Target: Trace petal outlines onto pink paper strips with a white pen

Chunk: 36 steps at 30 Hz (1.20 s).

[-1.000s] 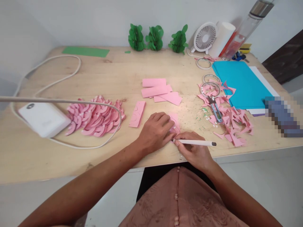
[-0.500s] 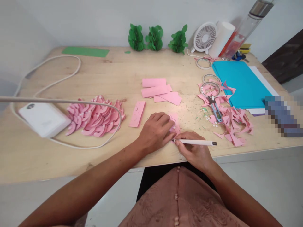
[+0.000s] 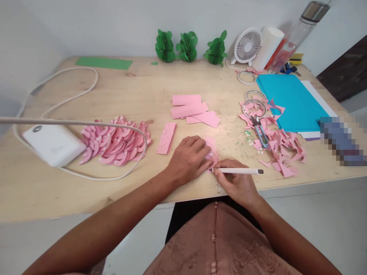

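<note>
My right hand (image 3: pixel 240 184) grips a white pen (image 3: pixel 241 171) with a dark end cap. The pen lies nearly level, its tip at the lower part of a pink paper strip (image 3: pixel 211 141). Dark curved lines are drawn on that strip. Curled over the strip's left side, my left hand (image 3: pixel 187 157) presses it to the table with its fingers and thumb, hiding part of it. Left of this hand lies another pink strip (image 3: pixel 166 138) with curves drawn on it. Several pink strips (image 3: pixel 187 110) overlap just beyond my hands.
Pink cut-out petals (image 3: pixel 123 143) are heaped left, near a white power bank (image 3: pixel 53 145) and its looping cable. Small scissors (image 3: pixel 260 133), tape rolls and pink scraps (image 3: pixel 286 152) lie right. Blue sheets (image 3: pixel 295 103), a fan (image 3: pixel 248 46) and green paper shapes (image 3: pixel 187 46) are farther back.
My right hand and the pen have shifted very slightly to the right. My left hand stays in place on the strip.
</note>
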{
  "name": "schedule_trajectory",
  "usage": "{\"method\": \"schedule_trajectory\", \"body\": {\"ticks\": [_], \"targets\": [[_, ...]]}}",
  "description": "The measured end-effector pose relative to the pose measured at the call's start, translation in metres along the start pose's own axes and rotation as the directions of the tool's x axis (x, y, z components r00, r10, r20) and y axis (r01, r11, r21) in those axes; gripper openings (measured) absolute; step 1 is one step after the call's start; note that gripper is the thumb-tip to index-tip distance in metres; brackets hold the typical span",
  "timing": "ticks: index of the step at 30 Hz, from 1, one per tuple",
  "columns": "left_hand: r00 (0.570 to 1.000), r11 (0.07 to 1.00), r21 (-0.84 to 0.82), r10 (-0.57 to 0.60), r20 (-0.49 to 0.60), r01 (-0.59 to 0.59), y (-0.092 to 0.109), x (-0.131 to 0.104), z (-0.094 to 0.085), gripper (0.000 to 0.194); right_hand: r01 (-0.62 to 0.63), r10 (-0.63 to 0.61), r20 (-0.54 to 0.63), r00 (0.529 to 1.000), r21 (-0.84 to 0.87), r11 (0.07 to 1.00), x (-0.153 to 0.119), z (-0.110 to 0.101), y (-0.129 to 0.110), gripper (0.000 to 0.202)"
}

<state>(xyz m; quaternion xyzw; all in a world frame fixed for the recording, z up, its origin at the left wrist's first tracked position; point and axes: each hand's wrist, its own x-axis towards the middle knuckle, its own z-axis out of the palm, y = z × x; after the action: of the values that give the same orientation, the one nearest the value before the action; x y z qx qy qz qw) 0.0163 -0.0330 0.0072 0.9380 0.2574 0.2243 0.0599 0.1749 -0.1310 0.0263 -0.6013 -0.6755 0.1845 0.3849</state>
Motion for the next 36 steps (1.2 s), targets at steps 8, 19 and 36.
{"method": "schedule_trajectory", "body": {"ticks": [8, 19, 36], "targets": [[1.000, 1.000, 0.002, 0.003, -0.002, -0.003, 0.0001, 0.0000, 0.0002, 0.016, 0.000, 0.000, 0.006, 1.000, -0.004, 1.000, -0.0004, 0.0011, 0.0022, 0.013], [1.000, 1.000, -0.002, 0.004, -0.010, -0.004, 0.0005, -0.0002, 0.0003, 0.016, 0.055, -0.055, 0.012, 0.998, -0.037, 0.998, -0.0014, 0.0031, 0.0037, 0.013], [1.000, 1.000, -0.003, 0.003, 0.001, -0.003, -0.0004, -0.0002, 0.0008, 0.017, 0.042, -0.042, -0.012, 0.999, -0.027, 0.999, -0.0012, 0.0023, 0.0026, 0.011]]}}
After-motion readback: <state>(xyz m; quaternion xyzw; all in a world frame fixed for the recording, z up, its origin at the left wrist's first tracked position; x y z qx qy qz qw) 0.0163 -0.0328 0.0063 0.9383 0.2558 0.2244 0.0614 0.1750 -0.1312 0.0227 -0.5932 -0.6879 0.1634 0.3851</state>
